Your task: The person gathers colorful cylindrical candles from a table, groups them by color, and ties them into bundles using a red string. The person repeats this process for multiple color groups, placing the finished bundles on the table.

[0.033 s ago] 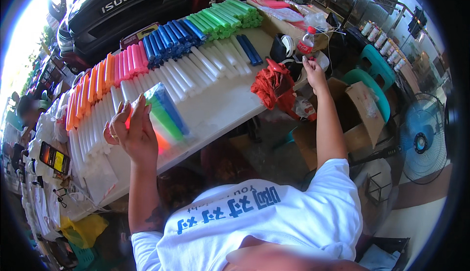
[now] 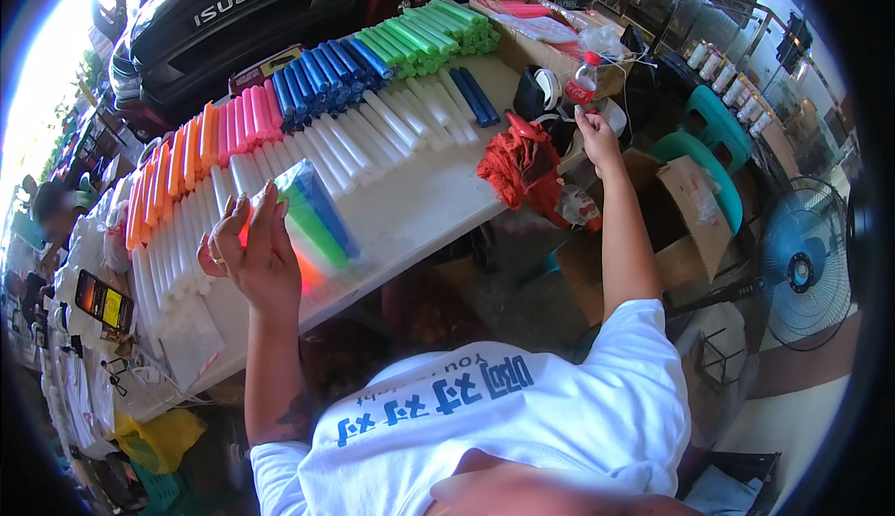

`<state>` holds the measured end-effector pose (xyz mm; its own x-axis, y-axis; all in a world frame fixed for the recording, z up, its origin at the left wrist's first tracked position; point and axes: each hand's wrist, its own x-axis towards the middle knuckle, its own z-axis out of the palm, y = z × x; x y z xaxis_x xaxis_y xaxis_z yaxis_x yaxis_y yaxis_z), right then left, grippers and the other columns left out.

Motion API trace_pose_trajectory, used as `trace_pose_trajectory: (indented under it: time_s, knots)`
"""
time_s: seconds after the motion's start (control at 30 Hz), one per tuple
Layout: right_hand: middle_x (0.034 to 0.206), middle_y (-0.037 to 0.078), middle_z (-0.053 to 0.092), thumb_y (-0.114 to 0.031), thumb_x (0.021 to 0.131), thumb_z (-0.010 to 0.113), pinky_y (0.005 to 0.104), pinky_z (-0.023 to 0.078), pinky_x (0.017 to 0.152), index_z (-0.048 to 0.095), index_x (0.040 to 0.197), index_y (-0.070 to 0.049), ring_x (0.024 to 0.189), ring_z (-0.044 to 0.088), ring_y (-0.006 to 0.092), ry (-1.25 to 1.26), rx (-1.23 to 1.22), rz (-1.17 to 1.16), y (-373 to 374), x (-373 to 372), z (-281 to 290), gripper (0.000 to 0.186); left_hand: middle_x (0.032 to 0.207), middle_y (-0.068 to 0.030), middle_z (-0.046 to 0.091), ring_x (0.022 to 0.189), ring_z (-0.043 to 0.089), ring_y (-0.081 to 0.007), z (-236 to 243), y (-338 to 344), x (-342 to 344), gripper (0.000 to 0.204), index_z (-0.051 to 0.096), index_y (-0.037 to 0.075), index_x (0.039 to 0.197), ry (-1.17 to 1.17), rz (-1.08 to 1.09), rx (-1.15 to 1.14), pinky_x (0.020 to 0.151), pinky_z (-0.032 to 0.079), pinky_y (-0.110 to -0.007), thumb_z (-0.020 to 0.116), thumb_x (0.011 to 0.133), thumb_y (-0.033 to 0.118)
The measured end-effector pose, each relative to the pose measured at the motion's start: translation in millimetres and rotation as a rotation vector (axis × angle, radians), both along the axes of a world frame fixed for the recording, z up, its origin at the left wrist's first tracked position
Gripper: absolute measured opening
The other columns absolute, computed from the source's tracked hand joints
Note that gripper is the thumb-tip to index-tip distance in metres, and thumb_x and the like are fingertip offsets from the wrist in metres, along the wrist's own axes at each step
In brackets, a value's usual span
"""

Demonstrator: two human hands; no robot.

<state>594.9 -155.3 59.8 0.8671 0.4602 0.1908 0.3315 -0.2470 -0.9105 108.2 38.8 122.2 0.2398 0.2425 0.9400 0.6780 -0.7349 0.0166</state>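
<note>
White table (image 2: 410, 201): unmoved since the earlier frame. Clear packet (image 2: 322, 222), blue, green and orange-red: likewise unshifted, over the near edge, pinched in the left hand (image 2: 250, 250). Right hand (image 2: 601, 143): well apart, same position, near red-capped bottle (image 2: 584, 80); cannot tell whether gripping.

We're seeing glossy plastic on the coloured pack (image 2: 322, 218), smooth tabletop (image 2: 424, 190), matt cardboard box (image 2: 685, 269), cloth shirt (image 2: 559, 413).

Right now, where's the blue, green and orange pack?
Head view, left of centre: in the left hand, nearer than the white tubes on the table.
</note>
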Motion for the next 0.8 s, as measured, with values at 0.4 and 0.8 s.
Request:
trace_pose_trajectory:
  time_s: [0.4,0.8]
  knots:
    - [0.09,-0.003,0.065,-0.024,0.083,0.07,0.0252,0.036,0.085,0.069,0.094,-0.01,0.092,0.054,0.0095,0.289,0.229,0.106,14.4,22.5,3.9,0.018,0.1,0.0011,0.056,0.103,0.059,-0.014,-3.3,5.4,1.4,0.029,0.071,0.023,0.11,-0.043,-0.055,-0.028,0.098,0.024,-0.037,0.073,0.082,0.02]
    - [0.103,0.008,0.065,-0.019,0.09,0.066,0.0302,0.048,0.082,0.065,0.099,0.003,0.097,0.06,0.0143,-0.213,0.267,-0.08,7.0,-48.5,6.7,0.023,0.11,-0.0032,0.065,0.105,0.06,-0.0175,11.8,6.6,-13.1,0.043,0.057,0.012,0.127,0.013,-0.189,-0.122,0.108,0.017,-0.045,0.065,0.084,0.009]
